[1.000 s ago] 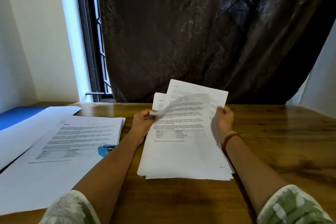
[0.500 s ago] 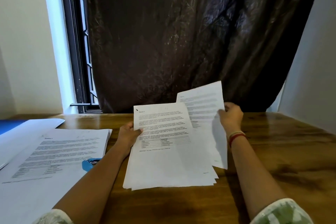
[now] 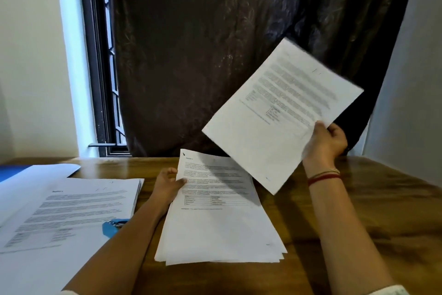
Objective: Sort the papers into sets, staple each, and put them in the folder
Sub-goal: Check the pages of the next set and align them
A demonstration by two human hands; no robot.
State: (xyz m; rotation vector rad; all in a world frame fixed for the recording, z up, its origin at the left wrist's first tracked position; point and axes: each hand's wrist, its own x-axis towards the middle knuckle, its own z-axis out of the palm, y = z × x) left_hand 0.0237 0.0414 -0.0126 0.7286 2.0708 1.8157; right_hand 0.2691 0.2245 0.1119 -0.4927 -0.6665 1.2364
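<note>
A loose stack of printed papers [image 3: 220,230] lies on the wooden table in front of me. My left hand [image 3: 168,183] holds the stack's upper left edge, thumb on the top page. My right hand [image 3: 326,142] grips the corner of a thin set of sheets [image 3: 282,115], lifted above the table at the right and tilted. A second pile of printed papers [image 3: 79,208] rests at the left on an open folder [image 3: 35,270] with a white inside and a blue cover. A blue stapler [image 3: 113,226] peeks out beside my left forearm.
The wooden table [image 3: 382,211] runs to the right of the stack. A dark curtain [image 3: 227,43] hangs behind the table, with a barred window [image 3: 105,79] at its left. White walls stand on both sides.
My right hand has pulled the sheets off the stack and raised them up and to the right, turning them. The left hand stays on the stack's edge.
</note>
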